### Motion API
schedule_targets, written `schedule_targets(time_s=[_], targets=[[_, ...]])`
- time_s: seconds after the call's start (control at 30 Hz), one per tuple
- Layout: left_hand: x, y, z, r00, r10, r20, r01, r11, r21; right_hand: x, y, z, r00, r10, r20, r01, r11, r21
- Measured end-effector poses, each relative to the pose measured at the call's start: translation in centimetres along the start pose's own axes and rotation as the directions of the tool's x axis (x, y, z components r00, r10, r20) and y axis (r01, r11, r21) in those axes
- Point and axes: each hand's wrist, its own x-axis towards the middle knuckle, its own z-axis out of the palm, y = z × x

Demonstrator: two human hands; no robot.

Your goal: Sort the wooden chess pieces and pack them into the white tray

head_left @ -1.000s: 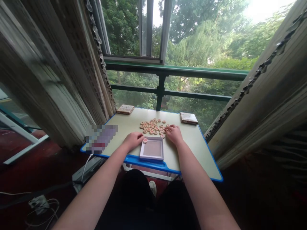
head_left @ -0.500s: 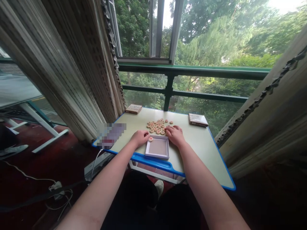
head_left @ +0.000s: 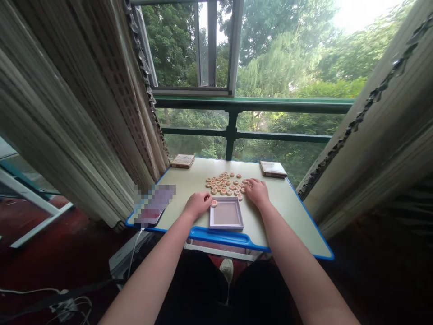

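Several round wooden Chinese chess pieces (head_left: 221,185) lie loosely spread on the table, marked with characters too small to read. A shallow, pale lilac open box (head_left: 241,215) lies in front of them, with one chess piece (head_left: 214,203) in its far left corner. My left hand (head_left: 199,204) rests on the table beside that corner, fingers loosely curled and a little apart, with nothing visible in them. Over the right edge of the spread pieces is my right hand (head_left: 257,193), its fingers stretched out and touching some; those under the fingertips are partly hidden.
The pale table (head_left: 291,216) has a blue rim. Flat boxes stand at its back left (head_left: 183,161) and back right (head_left: 273,169). A blurred-out phone-like device (head_left: 155,205) with a white cable (head_left: 134,248) lies at the left. Curtains flank the window.
My right hand has moved to the right over the table, and the pieces near it are spread wider that way. My left hand stays beside the box. The camera view has shifted slightly.
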Motion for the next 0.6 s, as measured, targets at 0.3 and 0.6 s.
schedule_targets(time_s=[0.3, 0.6], targets=[[0.4, -0.4, 0.3, 1.0, -0.002, 0.013, 0.002, 1.0, -0.014, 0.9, 1.7, 0.3, 0.998, 0.069, 0.015, -0.069, 0.998, -0.015], [0.3, -0.4, 0.3, 1.0, 0.018, 0.004, -0.017, 1.0, -0.019, 0.6, 1.1, 0.2, 0.994, -0.023, 0.109, 0.024, 1.0, -0.012]])
